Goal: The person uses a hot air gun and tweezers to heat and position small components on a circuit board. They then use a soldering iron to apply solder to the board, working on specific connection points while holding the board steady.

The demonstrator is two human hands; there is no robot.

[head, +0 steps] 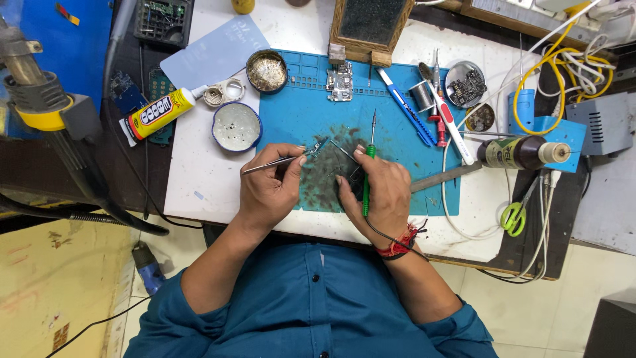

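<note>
Pinching thin steel tweezers [281,160], left hand [268,189] over stained rubbery mat [298,116].

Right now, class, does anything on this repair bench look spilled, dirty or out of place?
Yes. The blue mat has a dark, grimy stain in its middle, just under the left hand with the tweezers and the right hand with the green tool. White cables trail loosely across the mat's right edge.

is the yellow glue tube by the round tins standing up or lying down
Lying down. The yellow glue tube rests flat on the white table, nozzle pointing toward the tins.
</note>
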